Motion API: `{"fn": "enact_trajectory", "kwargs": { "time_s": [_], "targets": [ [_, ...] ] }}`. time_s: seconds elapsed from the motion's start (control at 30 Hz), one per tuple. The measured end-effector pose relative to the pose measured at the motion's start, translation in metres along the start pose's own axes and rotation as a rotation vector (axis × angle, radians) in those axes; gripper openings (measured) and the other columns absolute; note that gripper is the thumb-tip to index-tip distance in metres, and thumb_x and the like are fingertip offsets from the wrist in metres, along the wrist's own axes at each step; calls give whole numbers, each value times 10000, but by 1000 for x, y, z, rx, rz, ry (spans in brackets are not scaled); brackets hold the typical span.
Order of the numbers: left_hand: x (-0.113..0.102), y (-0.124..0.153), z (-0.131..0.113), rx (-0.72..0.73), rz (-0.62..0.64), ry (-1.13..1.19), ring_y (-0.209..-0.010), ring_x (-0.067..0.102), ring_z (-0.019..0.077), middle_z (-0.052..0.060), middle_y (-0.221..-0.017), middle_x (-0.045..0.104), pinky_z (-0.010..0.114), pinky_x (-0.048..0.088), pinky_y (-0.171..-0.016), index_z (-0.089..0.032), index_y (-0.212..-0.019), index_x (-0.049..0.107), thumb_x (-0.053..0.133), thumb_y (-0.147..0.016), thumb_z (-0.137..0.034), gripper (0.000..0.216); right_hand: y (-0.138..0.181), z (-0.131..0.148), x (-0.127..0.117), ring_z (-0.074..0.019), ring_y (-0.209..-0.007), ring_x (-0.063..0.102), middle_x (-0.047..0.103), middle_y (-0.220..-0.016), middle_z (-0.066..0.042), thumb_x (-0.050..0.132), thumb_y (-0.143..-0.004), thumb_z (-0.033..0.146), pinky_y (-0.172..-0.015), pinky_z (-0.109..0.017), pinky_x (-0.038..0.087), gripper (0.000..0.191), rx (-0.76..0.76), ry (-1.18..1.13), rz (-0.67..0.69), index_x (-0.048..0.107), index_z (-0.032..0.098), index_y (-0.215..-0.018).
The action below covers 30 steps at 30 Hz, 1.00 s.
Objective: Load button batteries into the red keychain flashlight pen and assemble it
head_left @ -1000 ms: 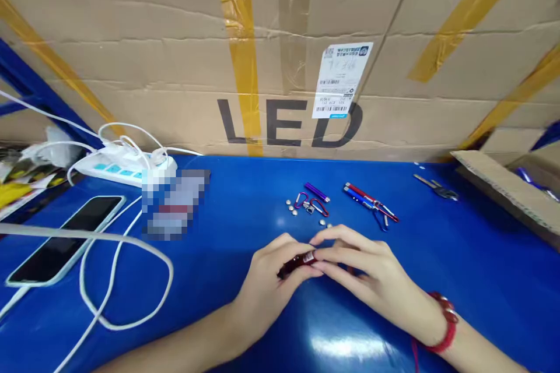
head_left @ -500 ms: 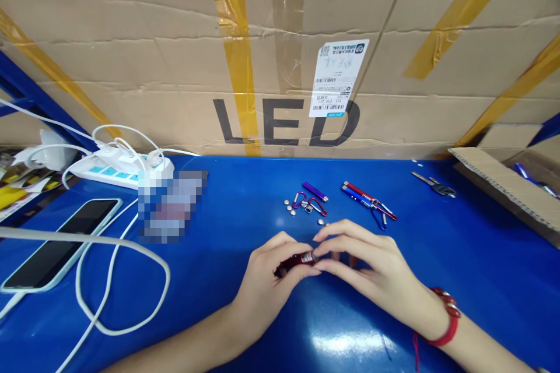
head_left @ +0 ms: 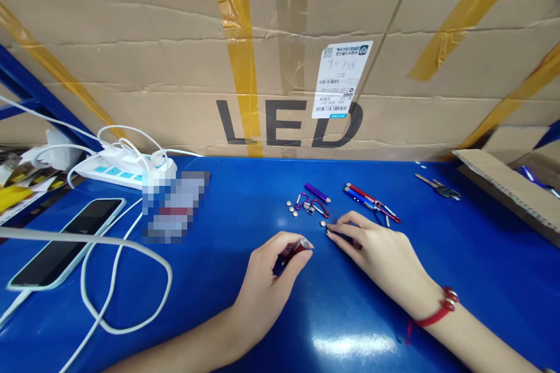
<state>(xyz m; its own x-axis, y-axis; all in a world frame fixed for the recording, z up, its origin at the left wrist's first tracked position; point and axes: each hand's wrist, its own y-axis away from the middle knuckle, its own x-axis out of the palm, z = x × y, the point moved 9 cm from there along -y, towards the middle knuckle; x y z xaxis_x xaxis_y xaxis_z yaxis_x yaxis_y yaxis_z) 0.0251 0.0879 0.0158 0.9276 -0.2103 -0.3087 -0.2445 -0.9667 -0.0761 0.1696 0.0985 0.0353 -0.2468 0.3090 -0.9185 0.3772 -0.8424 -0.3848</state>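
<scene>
Blue tabletop point(head_left: 437, 233): left hand point(head_left: 266, 280) pinches a red torch point(head_left: 296, 247) (light, rigid, slick, probably best gripped mid-barrel); right hand point(head_left: 380, 253), fingers extended together, rests beside a button cell point(head_left: 323, 223).

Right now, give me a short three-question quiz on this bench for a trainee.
1. True or false: the left hand grips a small red torch.
2. The right hand reaches nearest to which thing? A: the phone. B: a silver button cell. C: the key.
3. What word is printed in large letters on the cardboard box behind the blue table?
Key: 1 true; 2 B; 3 LED.
</scene>
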Motion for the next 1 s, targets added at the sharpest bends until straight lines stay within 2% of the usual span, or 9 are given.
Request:
{"fn": "enact_trajectory", "kwargs": {
  "time_s": [0.23, 0.33, 0.4, 0.53, 0.63, 0.7, 0.77, 0.87, 1.0],
  "targets": [
    [4, 2, -8, 88, 33, -38, -801, 555, 80, -15, -841, 599, 163, 409, -752, -186, -890, 629, 521, -864, -228, 119, 2, 7, 13, -61, -585, 563, 593, -958, 20, 498, -868, 311, -488, -181, 426, 131, 95, -270, 207, 596, 228, -895],
    [4, 3, -8, 94, 39, -49, -812, 557, 85, -11, -850, 604, 169, 408, -762, -183, -900, 634, 520, -865, -225, 126, 2, 9, 17, -58, -569, 541, 579, -950, 26, 491, -871, 285, -513, -196, 439, 106, 105, -297, 236, 579, 234, -898],
    [5, 2, -8, 92, 43, -53, -807, 557, 91, -5, -845, 604, 177, 410, -755, -177, -898, 635, 520, -864, -227, 130, 2, 12, 16, -69, -598, 556, 577, -952, 24, 477, -877, 274, -507, -201, 440, 111, 57, -282, 232, 579, 239, -902],
    [5, 2, -9, 90, 52, -60, -761, 542, 95, 2, -809, 596, 185, 412, -716, -166, -871, 638, 528, -854, -214, 122, 0, 18, 3, -79, -723, 602, 585, -990, 19, 456, -893, 253, -532, -185, 457, 141, -41, -295, 119, 593, 237, -917],
    [5, 2, -10, 114, 45, -62, -708, 516, 86, -5, -770, 584, 178, 406, -680, -167, -847, 640, 556, -834, -197, 90, -1, 18, -19, -59, -730, 601, 594, -992, 8, 495, -879, 237, -559, -160, 467, 136, -54, -374, -78, 606, 229, -956],
    [5, 2, -11, 135, 44, -71, -674, 499, 84, -8, -741, 571, 179, 398, -649, -163, -835, 637, 579, -823, -204, 72, 1, 22, -32, -60, -775, 598, 595, -977, -8, 533, -854, 192, -637, -156, 484, 142, -89, -447, -179, 613, 216, -968],
    [6, 2, -11, 152, 55, -85, -645, 485, 83, -10, -710, 557, 181, 389, -621, -156, -821, 634, 597, -816, -220, 74, 2, 32, -37, -59, -815, 591, 596, -961, -17, 556, -831, 142, -690, -152, 486, 161, -166, -519, -189, 617, 199, -969],
    [8, 2, -11, 162, 82, -76, -642, 488, 80, -13, -705, 558, 175, 387, -619, -155, -828, 639, 610, -812, -227, 79, 5, 45, -38, -52, -806, 586, 600, -954, -19, 566, -817, 112, -682, -146, 485, 200, -264, -573, -147, 620, 185, -995],
    [8, 3, -13, 173, 79, -54, -642, 497, 73, -15, -706, 565, 164, 389, -619, -153, -822, 647, 618, -804, -206, 63, 7, 46, -40, -50, -763, 588, 604, -926, -18, 585, -805, 119, -669, -151, 491, 184, -275, -590, -155, 647, 180, -967]
  ]
}}
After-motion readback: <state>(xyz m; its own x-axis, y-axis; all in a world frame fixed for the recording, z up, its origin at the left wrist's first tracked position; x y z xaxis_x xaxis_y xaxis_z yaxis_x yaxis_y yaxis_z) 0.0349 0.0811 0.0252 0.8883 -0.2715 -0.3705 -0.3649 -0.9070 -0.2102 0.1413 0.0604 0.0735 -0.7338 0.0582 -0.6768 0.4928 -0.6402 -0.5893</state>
